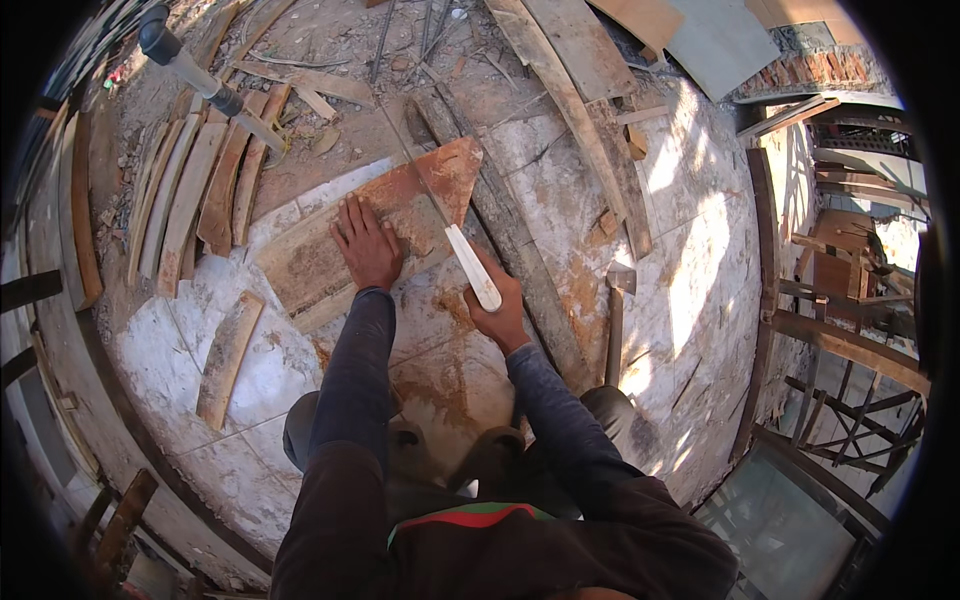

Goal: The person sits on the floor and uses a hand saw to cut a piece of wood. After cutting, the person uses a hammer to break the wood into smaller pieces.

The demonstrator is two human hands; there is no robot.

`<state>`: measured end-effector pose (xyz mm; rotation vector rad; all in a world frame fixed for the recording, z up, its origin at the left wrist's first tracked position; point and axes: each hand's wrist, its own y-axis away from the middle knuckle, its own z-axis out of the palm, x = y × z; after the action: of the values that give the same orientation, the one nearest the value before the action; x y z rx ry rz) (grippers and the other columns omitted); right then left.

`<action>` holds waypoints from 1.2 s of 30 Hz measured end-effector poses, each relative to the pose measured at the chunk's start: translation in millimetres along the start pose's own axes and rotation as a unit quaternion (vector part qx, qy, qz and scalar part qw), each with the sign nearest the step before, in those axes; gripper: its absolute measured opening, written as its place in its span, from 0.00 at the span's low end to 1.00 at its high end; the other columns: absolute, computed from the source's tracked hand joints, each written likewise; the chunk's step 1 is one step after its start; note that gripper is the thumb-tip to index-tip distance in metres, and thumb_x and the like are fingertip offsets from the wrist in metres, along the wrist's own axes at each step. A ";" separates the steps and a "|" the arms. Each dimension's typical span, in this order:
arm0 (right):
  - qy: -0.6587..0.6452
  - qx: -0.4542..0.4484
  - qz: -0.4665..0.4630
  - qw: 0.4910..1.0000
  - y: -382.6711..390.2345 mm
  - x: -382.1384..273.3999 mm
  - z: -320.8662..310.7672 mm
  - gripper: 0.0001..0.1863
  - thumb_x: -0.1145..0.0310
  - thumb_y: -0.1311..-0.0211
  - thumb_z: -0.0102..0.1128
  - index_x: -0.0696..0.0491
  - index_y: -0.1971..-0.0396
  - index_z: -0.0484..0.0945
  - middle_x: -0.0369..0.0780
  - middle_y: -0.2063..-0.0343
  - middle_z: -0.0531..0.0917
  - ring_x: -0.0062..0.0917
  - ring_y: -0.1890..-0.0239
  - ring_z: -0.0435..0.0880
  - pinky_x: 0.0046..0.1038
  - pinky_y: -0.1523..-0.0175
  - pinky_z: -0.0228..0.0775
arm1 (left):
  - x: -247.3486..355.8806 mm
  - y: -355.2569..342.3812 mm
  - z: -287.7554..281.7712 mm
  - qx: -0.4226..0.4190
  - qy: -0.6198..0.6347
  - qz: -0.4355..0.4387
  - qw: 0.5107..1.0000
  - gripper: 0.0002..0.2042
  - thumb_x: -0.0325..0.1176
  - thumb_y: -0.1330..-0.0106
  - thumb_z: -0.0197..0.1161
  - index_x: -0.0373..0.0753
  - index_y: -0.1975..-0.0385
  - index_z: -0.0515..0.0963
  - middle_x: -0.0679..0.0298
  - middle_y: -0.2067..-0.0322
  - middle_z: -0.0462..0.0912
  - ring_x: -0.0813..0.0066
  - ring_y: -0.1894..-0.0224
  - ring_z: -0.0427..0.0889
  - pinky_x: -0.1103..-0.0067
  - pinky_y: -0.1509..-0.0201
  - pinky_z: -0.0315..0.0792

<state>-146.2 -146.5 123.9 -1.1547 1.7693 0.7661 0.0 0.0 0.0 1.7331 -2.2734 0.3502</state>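
Note:
My left hand (368, 244) lies flat on a wide wooden board (305, 275), fingers spread and pointing away from me. The board's far right part is stained reddish brown and ends in a slanted edge. My right hand (500, 305) is closed round the white handle (474, 268) of a handsaw. Its thin blade (428, 188) runs away from me and to the left, across the reddish part of the board. Whether the teeth are in a cut is too small to tell. Under the board's right end passes a long weathered beam (530, 265).
A hammer (616, 320) lies right of my right hand. A short wood strip (230, 360) rests on the stained tiles at left. Several curved planks (190, 195) lie at the far left, beside a grey pole-like tool (205, 85). Long boards (580, 120) and a brick edge (820, 70) stand farther off.

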 end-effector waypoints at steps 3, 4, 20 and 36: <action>-0.005 -0.001 0.035 0.999 1.6 5.6 -2.4 0.34 0.78 0.50 0.60 0.54 0.37 0.72 0.48 0.56 0.85 0.25 0.62 0.84 0.25 0.54 0.74 | -5.2 -6.7 1.1 0.040 0.016 0.016 0.999 0.28 0.41 0.26 0.42 0.33 0.29 0.55 0.52 0.26 0.49 0.55 0.23 0.43 0.54 0.23 0.34; 0.009 -0.007 0.038 0.999 26.5 10.9 -15.5 0.36 0.78 0.51 0.60 0.53 0.36 0.71 0.50 0.54 0.84 0.29 0.60 0.88 0.25 0.53 0.75 | -4.4 -8.4 7.9 0.061 0.022 0.012 0.998 0.28 0.40 0.27 0.43 0.32 0.30 0.56 0.51 0.27 0.51 0.55 0.24 0.44 0.54 0.23 0.36; 0.051 -0.008 0.046 0.998 90.5 -6.3 -41.0 0.36 0.75 0.49 0.61 0.47 0.35 0.71 0.49 0.55 0.84 0.38 0.62 0.88 0.28 0.55 0.76 | -2.3 10.8 -4.9 0.004 0.013 -0.010 1.000 0.28 0.41 0.25 0.40 0.34 0.29 0.54 0.54 0.26 0.48 0.57 0.23 0.42 0.55 0.22 0.35; 0.093 -0.027 0.045 0.994 151.8 -14.6 -70.3 0.33 0.77 0.46 0.60 0.51 0.35 0.70 0.47 0.49 0.83 0.34 0.53 0.87 0.25 0.48 0.76 | -3.1 9.2 -4.8 0.018 0.000 -0.010 1.000 0.28 0.39 0.26 0.43 0.35 0.29 0.55 0.55 0.26 0.50 0.58 0.23 0.44 0.56 0.23 0.37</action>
<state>-306.7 -141.7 173.1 -1.2220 1.9767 0.7838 -7.8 6.8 3.1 1.7720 -2.2628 0.3901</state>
